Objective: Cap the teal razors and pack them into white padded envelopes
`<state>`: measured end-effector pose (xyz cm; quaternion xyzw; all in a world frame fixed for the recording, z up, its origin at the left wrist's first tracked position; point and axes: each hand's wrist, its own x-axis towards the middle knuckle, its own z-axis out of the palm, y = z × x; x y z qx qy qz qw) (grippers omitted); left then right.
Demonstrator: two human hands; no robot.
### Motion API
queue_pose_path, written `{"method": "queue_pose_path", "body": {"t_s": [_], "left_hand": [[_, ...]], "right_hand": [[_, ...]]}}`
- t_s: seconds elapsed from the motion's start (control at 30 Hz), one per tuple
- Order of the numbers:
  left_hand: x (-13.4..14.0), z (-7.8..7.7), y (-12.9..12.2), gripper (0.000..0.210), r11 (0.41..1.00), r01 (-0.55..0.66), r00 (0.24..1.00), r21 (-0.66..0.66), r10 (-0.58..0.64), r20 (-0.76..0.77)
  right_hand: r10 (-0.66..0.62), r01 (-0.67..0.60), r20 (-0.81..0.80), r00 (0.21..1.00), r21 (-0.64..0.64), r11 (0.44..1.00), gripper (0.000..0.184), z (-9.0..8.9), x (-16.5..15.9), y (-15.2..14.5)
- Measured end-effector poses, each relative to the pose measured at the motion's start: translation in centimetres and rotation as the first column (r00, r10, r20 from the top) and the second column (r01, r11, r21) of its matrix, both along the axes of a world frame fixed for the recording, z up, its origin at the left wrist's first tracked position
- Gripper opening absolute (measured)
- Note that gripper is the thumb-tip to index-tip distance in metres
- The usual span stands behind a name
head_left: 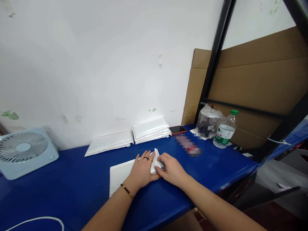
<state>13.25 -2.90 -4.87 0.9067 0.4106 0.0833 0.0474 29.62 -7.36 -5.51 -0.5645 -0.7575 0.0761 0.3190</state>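
Note:
A flat white plastic packet [119,175] lies on the blue table [79,186] before me. My left hand [142,169] presses down on it, palm down, with its fingers stretched out over the right part. At the packet's right end the white material is folded up and crumpled. My right hand [172,170] pinches this end between thumb and fingers. A small dark, shiny patch shows beside the right thumb; I cannot make out what it is. The left hand's fingertips and the right hand's fingers partly hide the folded end.
Behind, against the wall, lie two piles of white packets [109,142] [151,130]. Right of them are a phone [178,129], a blurred-out item [187,144], a bagged dark container [208,123] and a green-capped bottle [225,133]. A fan [26,150] and white cable [40,218] are left.

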Motion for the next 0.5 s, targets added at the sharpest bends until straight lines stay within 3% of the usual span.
{"method": "queue_pose_path", "body": {"t_s": [0.13,0.27,0.4,0.5], "left_hand": [[0.2,0.6,-0.3,0.088,0.999,0.04,0.999,0.032,-0.041,0.026],[0.9,0.6,-0.8,0.077,0.989,0.149,0.988,0.017,-0.149,0.037],[1.7,0.5,-0.9,0.072,0.986,0.145,0.989,0.08,-0.147,0.031],[1.5,1.1,-0.8,0.076,0.983,0.15,0.987,0.105,-0.156,0.046]], "right_hand": [[0.12,-0.119,-0.024,0.993,0.009,0.993,0.019,0.3,0.4,-0.5],[0.26,-0.26,0.02,0.965,-0.013,0.965,0.026,1.0,1.3,-0.4],[0.406,-0.405,-0.008,0.914,-0.048,0.913,0.047,1.3,2.9,0.3],[0.435,-0.439,-0.089,0.896,-0.032,0.898,0.049,0.9,3.6,1.3]]}}
